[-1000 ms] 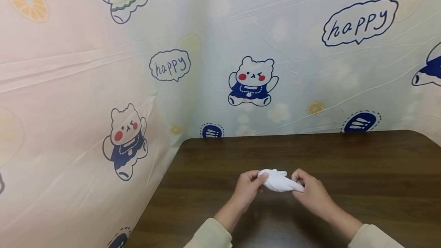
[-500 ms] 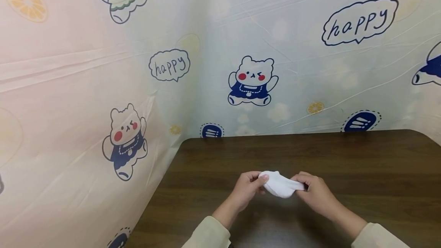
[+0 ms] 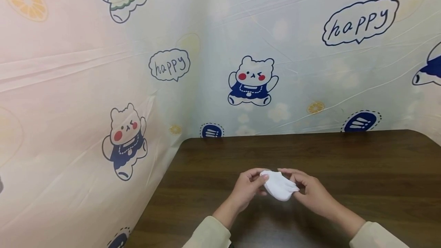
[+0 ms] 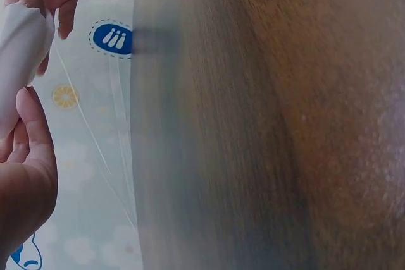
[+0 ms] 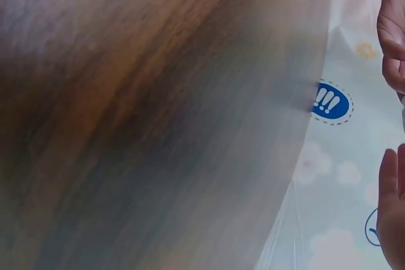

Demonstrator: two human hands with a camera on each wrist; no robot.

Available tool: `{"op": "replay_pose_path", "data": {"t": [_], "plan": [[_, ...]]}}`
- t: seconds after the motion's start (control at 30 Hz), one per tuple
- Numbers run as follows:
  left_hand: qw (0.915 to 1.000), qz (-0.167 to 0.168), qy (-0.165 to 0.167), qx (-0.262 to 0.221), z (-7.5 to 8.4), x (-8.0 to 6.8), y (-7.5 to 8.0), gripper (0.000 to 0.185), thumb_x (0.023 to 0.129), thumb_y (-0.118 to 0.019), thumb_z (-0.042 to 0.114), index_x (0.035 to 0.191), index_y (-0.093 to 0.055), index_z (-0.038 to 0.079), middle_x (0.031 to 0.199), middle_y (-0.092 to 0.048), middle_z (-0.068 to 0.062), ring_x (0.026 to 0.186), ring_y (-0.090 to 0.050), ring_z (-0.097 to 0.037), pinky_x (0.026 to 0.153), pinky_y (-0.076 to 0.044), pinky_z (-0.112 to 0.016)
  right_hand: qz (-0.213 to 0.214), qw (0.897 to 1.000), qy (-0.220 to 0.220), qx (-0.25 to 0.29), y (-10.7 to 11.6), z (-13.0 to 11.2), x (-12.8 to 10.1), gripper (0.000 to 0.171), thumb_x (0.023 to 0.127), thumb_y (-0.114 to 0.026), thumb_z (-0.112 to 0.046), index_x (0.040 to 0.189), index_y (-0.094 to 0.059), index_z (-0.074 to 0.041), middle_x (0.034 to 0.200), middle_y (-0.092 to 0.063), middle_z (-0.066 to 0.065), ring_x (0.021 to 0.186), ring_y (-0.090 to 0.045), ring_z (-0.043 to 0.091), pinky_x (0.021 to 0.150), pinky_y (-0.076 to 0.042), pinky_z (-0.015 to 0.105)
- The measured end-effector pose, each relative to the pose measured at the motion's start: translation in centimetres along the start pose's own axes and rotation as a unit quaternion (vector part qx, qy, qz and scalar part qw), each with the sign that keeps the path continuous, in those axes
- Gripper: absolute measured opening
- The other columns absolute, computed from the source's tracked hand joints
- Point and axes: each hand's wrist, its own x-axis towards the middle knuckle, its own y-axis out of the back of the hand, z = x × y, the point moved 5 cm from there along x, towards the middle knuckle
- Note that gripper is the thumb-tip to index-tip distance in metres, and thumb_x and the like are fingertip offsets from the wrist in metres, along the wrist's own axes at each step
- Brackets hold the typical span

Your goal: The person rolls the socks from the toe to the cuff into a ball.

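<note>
A small white bundle of soft fabric, sock-like in shape [image 3: 280, 187], is held between both hands over the table. My left hand [image 3: 246, 190] grips its left end, thumb on the near face and fingers behind. At the right end, my right hand [image 3: 311, 192] pinches gathered folds, its forefinger stretched toward the upper edge. In the left wrist view the bundle [image 4: 22, 49] looks like a rolled tube, with a right-hand finger hooked at its upper rim. The right wrist view catches the right hand [image 5: 393, 213] only at its edge, with the bundle mostly out of frame.
Beneath the hands lies a dark brown wooden table [image 3: 213, 163] with rounded far corners. A pale curtain [image 3: 296, 49] printed with bears, orange slices and the word "happy" hangs behind it and along the left. Light sleeves [image 3: 210, 232] cover the forearms.
The bundle's narrow right end has been drawn in, leaving it shorter and rounder. My right hand's forefinger has reached out over the top edge, while the left hand has stayed nearly in place.
</note>
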Motion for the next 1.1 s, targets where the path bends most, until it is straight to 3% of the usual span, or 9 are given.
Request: {"op": "replay_pose_path", "data": {"t": [0.27, 0.43, 0.63, 0.73, 0.9, 1.1], "plan": [[1.0000, 0.002, 0.002, 0.006, -0.4, 0.3, 0.1, 0.033, 0.091, -0.063, 0.010, 0.121, -0.056, -0.002, 0.102, -0.067, -0.012, 0.077, -0.062, -0.016, 0.058, -0.052, -0.027, -0.001, 1.000, 0.004, 0.008, -0.3, 0.1, 0.0, 0.038, 0.071, -0.072, 0.012, 0.077, -0.059, -0.022, 0.101, -0.067, 0.003, 0.086, -0.061, 0.009, 0.068, -0.051, 0.027], [0.9996, 0.028, 0.007, 0.006, -0.7, 0.5, -0.1, 0.027, 0.091, -0.064, 0.011, 0.112, -0.052, -0.001, 0.096, -0.068, -0.012, 0.073, -0.061, -0.016, 0.059, -0.052, -0.031, -0.014, 0.999, 0.004, 0.042, -0.4, 0.4, 0.0, 0.029, 0.076, -0.071, 0.010, 0.089, -0.065, -0.016, 0.096, -0.068, 0.001, 0.083, -0.062, 0.010, 0.068, -0.052, 0.029], [0.9987, 0.046, -0.010, 0.019, -0.7, 0.5, -0.4, 0.020, 0.093, -0.062, 0.012, 0.108, -0.060, 0.000, 0.091, -0.067, -0.007, 0.075, -0.059, -0.014, 0.065, -0.050, -0.032, -0.034, 0.998, -0.003, 0.049, -0.4, 0.4, 0.0, 0.021, 0.080, -0.070, 0.006, 0.093, -0.068, -0.011, 0.093, -0.068, 0.002, 0.080, -0.061, 0.008, 0.063, -0.051, 0.028], [0.9992, 0.028, -0.017, 0.022, -0.5, 0.4, -0.7, 0.025, 0.091, -0.064, 0.012, 0.113, -0.064, 0.001, 0.095, -0.067, -0.008, 0.081, -0.061, -0.014, 0.069, -0.051, -0.030, -0.035, 0.999, -0.019, 0.028, -0.3, 0.5, 0.1, 0.018, 0.080, -0.072, 0.002, 0.090, -0.068, -0.012, 0.088, -0.068, -0.003, 0.078, -0.061, 0.006, 0.062, -0.051, 0.027], [0.9990, -0.032, -0.009, 0.030, 0.0, 0.0, -1.3, 0.043, 0.084, -0.072, 0.007, 0.126, -0.062, 0.009, 0.100, -0.067, -0.008, 0.084, -0.061, -0.016, 0.067, -0.053, -0.030, -0.033, 0.999, -0.034, 0.000, -0.3, 0.9, 0.1, 0.020, 0.078, -0.073, 0.003, 0.084, -0.065, -0.015, 0.082, -0.065, -0.009, 0.074, -0.060, 0.005, 0.061, -0.050, 0.027], [0.9974, -0.064, -0.020, 0.027, 0.1, 0.1, -1.5, 0.053, 0.083, -0.070, -0.003, 0.133, -0.056, 0.009, 0.110, -0.066, -0.011, 0.089, -0.063, -0.018, 0.071, -0.054, -0.032, -0.045, 0.998, -0.031, 0.023, -0.1, 1.2, 0.0, 0.020, 0.076, -0.076, -0.001, 0.083, -0.064, -0.016, 0.084, -0.065, -0.006, 0.074, -0.059, 0.005, 0.060, -0.050, 0.026]]}}
